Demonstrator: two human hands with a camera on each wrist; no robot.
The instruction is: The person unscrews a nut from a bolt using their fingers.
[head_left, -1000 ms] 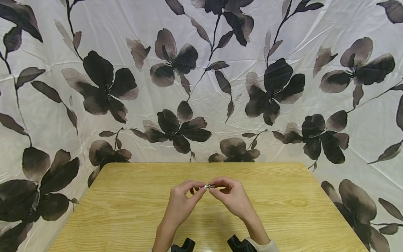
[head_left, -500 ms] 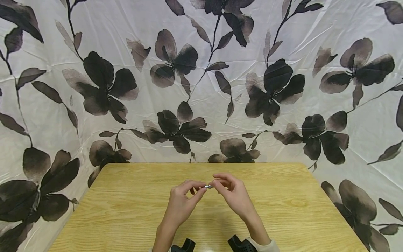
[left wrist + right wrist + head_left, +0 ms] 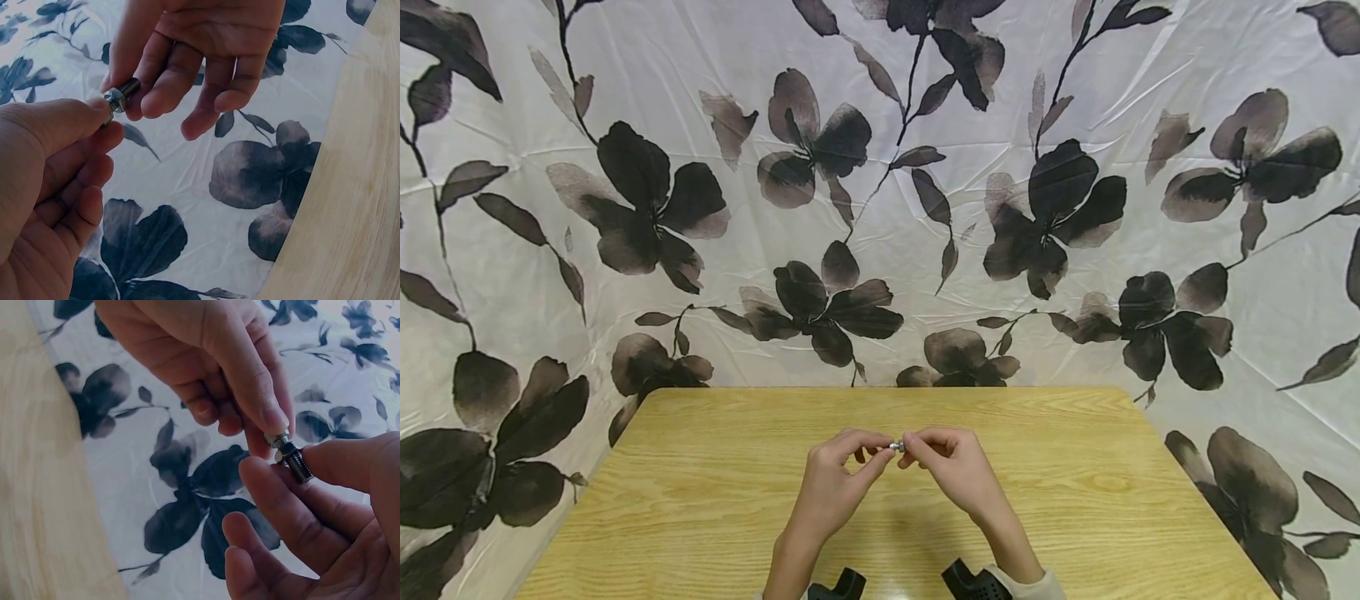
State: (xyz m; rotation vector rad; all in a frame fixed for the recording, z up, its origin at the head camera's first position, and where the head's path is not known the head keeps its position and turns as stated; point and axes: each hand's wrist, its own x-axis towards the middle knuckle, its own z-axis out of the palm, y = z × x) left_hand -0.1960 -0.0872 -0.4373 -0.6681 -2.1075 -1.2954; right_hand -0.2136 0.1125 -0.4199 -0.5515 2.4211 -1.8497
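Over the table, both hands meet at a small metal bolt (image 3: 301, 470) with a hex nut (image 3: 286, 452) on its threaded shaft. My left hand (image 3: 835, 479) pinches the bolt's shiny end between thumb and index finger, which partly hide it. From the other side my right hand (image 3: 958, 475) has thumb and index finger around the nut, the thumb right at its edge. In the left wrist view the nut (image 3: 116, 100) sits between the two hands, and the dark threads point toward the right hand. The right hand's other fingers are loosely bent below.
A light wood table (image 3: 700, 517) lies under the hands, its far edge against a white cloth (image 3: 940, 333) printed with dark flowers. Black wrist devices (image 3: 973, 581) show at the bottom, near a pale sleeve (image 3: 1033, 586).
The right fingers lift and spread off the bolt, then come back down around the nut, with the thumb now higher and farther forward. The left hand keeps its place and its pinch.
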